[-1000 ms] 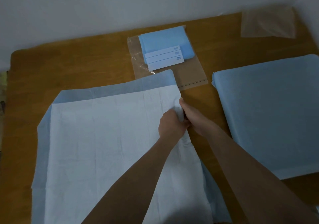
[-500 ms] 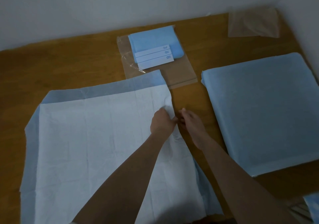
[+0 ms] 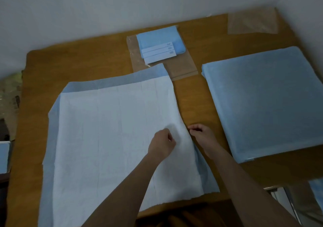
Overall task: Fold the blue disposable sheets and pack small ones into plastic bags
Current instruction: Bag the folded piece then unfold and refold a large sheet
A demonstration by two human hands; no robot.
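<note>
1. A big sheet (image 3: 104, 135) lies flat on the brown table (image 3: 97, 57), white side up with blue edges.
2. The left hand (image 3: 161, 145) rests on the sheet near its right edge. Its fingers are curled in; I cannot tell if they pinch the sheet.
3. The right hand (image 3: 201, 134) sits just beside that edge, fingers curled, thumb and finger close together.
4. A pile of blue sheets (image 3: 265, 100) lies to the right.
5. A plastic bag (image 3: 162, 51) with a small folded blue sheet lies behind the big one.
</note>
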